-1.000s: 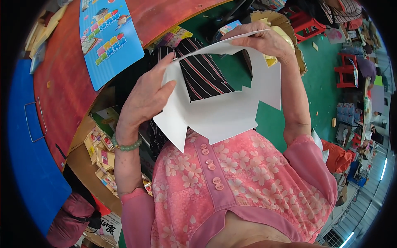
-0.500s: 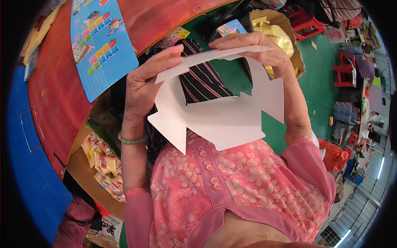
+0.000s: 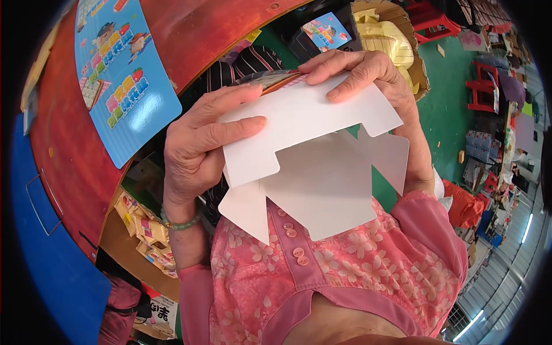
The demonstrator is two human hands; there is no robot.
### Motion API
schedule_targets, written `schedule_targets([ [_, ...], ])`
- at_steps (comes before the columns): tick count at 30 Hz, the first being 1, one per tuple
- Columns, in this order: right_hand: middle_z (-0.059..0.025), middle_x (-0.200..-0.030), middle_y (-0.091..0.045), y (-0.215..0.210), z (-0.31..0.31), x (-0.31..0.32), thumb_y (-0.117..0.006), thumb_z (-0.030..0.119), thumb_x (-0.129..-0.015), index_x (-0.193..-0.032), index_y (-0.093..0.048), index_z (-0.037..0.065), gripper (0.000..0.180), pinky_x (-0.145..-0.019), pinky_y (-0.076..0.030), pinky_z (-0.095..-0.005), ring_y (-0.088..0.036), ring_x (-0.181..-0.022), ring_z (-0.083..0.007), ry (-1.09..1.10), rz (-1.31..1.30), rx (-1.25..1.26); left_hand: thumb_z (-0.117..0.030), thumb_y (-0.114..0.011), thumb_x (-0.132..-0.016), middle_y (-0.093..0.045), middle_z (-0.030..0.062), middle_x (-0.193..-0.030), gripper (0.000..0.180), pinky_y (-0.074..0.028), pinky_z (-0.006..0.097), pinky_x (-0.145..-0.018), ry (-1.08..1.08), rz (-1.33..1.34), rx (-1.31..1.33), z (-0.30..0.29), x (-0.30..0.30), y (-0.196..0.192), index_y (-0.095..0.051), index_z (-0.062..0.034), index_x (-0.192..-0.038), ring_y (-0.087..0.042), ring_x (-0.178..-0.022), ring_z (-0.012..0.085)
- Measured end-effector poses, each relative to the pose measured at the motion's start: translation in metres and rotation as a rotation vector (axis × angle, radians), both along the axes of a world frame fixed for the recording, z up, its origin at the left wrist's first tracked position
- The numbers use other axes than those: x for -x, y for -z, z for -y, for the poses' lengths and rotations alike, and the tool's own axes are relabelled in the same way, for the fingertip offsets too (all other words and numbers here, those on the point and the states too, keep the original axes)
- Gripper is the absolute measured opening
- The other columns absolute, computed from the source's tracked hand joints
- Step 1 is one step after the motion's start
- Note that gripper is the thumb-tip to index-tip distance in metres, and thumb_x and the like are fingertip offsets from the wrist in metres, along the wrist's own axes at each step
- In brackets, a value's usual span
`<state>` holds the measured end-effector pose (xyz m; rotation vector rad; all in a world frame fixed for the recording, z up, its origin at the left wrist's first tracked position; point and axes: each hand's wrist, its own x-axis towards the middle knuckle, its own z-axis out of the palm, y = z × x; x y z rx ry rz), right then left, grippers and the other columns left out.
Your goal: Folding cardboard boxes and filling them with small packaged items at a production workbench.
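Note:
Above my lap I hold a partly folded cardboard box [image 3: 310, 123], white on the faces turned to me, its bottom end gaping with several flaps sticking out. A thin printed strip shows along its far edge. My left hand [image 3: 201, 135] grips the left end, thumb on the white panel and fingers over the far edge. My right hand [image 3: 371, 72] closes on the right end, thumb pressed on the same panel. Both hands are closed on the box. Flat blue printed card sheets [image 3: 129, 86] lie on the red table to the left.
The red tabletop [image 3: 218, 23] curves along the upper left. Below it, an open carton [image 3: 123, 247] holds small wooden-looking pieces. Another blue printed box [image 3: 326, 33] stands beyond my hands, beside a carton with yellow wrapping [image 3: 386, 40]. Red stools [image 3: 483, 86] stand on the green floor.
The box has tilted, so its white panel now faces me, and it sits slightly lower. Both thumbs now press on that panel. The view has shifted a little.

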<state>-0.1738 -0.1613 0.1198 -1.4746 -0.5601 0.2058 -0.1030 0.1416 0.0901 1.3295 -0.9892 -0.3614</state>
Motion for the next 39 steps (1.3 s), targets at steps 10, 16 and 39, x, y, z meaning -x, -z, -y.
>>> schedule_targets([
  [10,-0.0203,-0.129,-0.059,-0.011,0.006,0.003,-0.063,0.002,-0.076,-0.099,-0.076,0.004,0.027,-0.097,-0.046,-0.0352,-0.058,-0.115,-0.0301,0.046,-0.168,0.149,-0.006,-0.067,-0.075,-0.051,0.0285,-0.135,0.023,-0.04,0.037,-0.102,0.156,-0.259,-0.006,0.002,-0.013,-0.011,-0.072,0.0011,-0.096,-0.056,-0.119,0.0326],
  [16,-0.0256,-0.136,-0.051,-0.029,0.006,-0.008,-0.051,-0.01,-0.071,-0.103,-0.076,0.005,0.043,-0.103,-0.042,-0.0385,-0.053,-0.123,-0.036,-0.126,-0.247,0.35,-0.002,-0.072,-0.077,-0.058,0.0184,-0.127,0.019,-0.043,0.032,-0.097,0.004,-0.372,-0.332,0.014,-0.003,-0.024,-0.065,0.0,-0.095,-0.057,-0.114,0.0213],
  [39,-0.0208,-0.12,-0.064,-0.07,-0.012,-0.031,-0.069,0.039,-0.088,-0.138,-0.044,-0.004,0.07,-0.089,-0.049,-0.0331,-0.063,-0.107,-0.0269,-0.018,-0.337,0.94,-0.015,-0.071,-0.082,-0.072,0.0117,-0.087,0.035,-0.052,0.025,-0.072,-0.123,-0.356,-0.495,0.025,-0.003,-0.012,-0.066,0.0016,-0.113,-0.065,-0.076,0.0103],
])
